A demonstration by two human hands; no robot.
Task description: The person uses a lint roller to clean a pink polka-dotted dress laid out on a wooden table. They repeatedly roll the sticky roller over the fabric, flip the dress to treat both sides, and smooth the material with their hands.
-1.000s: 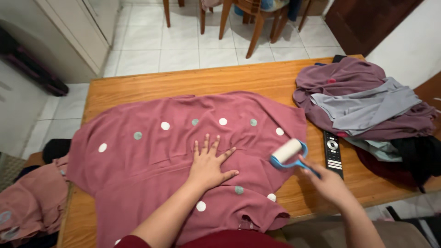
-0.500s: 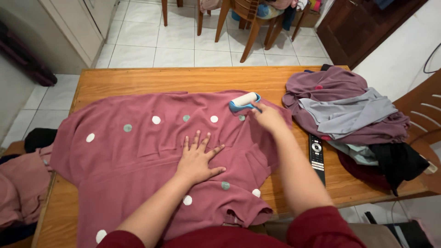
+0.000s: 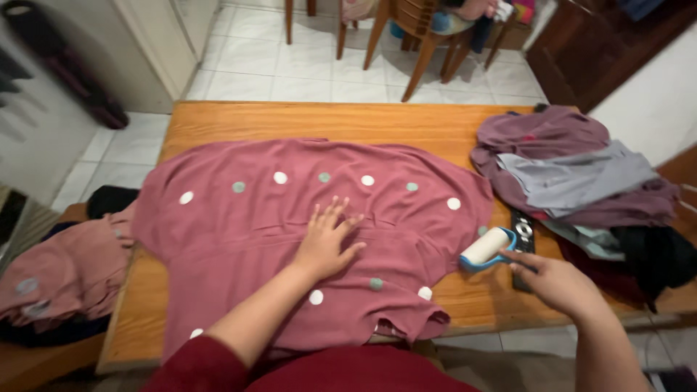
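Hands: left hand [image 3: 324,243] flat, released, on 1 garment [image 3: 239,225]; right hand [image 3: 555,279] grasping 1 lint roller [image 3: 486,249].

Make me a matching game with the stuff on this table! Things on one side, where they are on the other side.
Things:
1. left hand
2. lint roller
3. remote control
4. pile of clothes

Places:
A. held in the right hand, at the right edge of the dotted garment
B. heaped at the right end of the table
C. pressed flat on the pink dotted garment
D. lying on the wood, partly hidden behind the roller and hand

Pairs: 1-C, 2-A, 3-D, 4-B
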